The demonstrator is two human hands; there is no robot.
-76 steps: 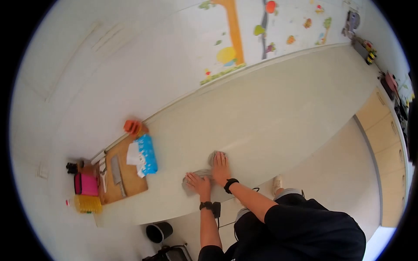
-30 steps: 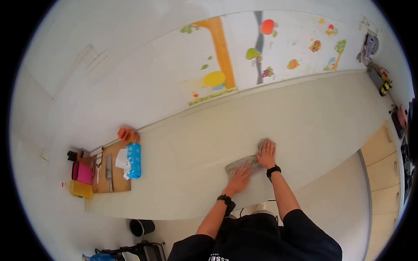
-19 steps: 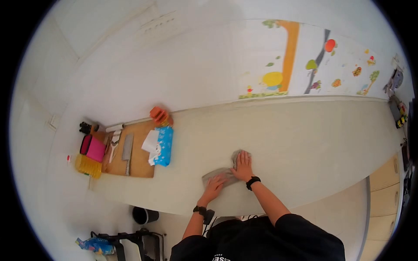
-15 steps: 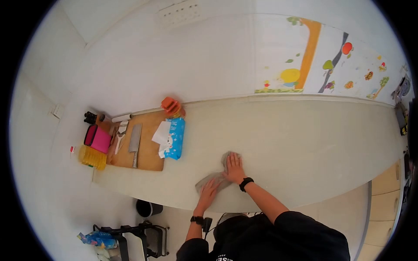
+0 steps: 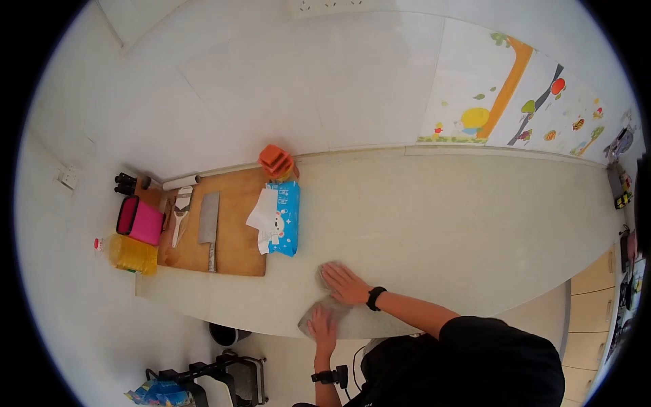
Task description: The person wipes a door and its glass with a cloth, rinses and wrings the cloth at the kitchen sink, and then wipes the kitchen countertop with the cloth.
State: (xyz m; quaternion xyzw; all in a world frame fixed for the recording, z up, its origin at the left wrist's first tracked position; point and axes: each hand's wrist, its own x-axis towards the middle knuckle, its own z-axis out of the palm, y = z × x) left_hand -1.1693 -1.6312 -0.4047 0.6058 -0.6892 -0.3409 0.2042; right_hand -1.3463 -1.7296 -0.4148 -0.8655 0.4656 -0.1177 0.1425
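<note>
A grey cloth lies on the pale countertop near its front edge. My right hand rests flat on the cloth's upper part, fingers stretched toward the left. Lower down, my left hand lies on the cloth's other end, close to the counter edge, with its fingers spread. Both palms face down, and a dark band circles each wrist.
To the left, a wooden board carries a cleaver and a white peeler-like tool. Beside it are a blue tissue pack, orange container, pink container and oil bottle. A black bin stands below.
My right hand has slid left and toward the front edge with the cloth. My left hand has moved slightly toward the edge. The camera view has shifted a little.
</note>
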